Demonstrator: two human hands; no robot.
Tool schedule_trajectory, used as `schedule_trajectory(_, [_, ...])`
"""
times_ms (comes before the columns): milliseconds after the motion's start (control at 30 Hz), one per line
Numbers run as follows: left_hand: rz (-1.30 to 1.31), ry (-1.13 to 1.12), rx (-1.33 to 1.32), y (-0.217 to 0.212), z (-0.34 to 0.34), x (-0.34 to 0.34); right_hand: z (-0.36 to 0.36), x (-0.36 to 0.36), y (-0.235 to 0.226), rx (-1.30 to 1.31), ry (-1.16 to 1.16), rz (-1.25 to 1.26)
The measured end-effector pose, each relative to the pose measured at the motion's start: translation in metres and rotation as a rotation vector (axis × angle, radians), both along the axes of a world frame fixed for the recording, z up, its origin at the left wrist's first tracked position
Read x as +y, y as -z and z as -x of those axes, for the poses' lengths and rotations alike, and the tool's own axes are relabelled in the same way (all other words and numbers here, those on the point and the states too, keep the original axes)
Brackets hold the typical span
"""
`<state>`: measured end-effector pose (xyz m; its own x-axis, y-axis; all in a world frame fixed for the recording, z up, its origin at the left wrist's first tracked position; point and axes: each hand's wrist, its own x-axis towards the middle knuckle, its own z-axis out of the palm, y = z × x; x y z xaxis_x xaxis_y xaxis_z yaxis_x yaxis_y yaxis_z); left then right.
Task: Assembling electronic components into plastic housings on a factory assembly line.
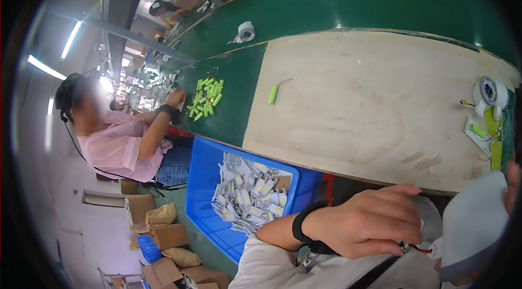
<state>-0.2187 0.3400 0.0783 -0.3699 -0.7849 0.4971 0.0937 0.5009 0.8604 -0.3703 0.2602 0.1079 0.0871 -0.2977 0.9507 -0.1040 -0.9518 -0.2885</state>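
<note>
My left hand (375, 224), with a black band at the wrist, is closed near the right end of the bench's front edge. Its thumb and fingertips pinch a small wire connector (404, 247). From there a short red and dark wire (420, 250) runs to a white rounded lamp housing (472, 221) with a grey rim. My right hand (512, 187) grips that housing at the picture's right edge. Only some of its fingers show; the rest are behind the housing or cut off. A translucent pale piece (429, 212) lies behind my left fingertips.
A blue bin (215, 229) of white parts stands left of my arm. One green battery (273, 95) lies on the beige mat (348, 120); a battery pile (205, 96) is beyond. White lamp units (489, 96) (246, 31) sit on the bench. A person (117, 142) sits left.
</note>
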Motion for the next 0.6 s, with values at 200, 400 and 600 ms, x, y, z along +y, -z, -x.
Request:
schedule_trajectory(200, [-0.002,0.161,0.082,-0.007,0.007,0.001,0.002,0.009,-0.003,0.006,-0.008,0.003])
schedule_trajectory(400, [-0.048,0.187,0.121,-0.010,0.014,0.001,0.002,0.011,-0.003,0.018,-0.014,-0.008])
schedule_trajectory(600, [-0.039,0.139,0.072,-0.014,0.010,-0.002,0.003,0.008,-0.001,0.042,-0.016,-0.015])
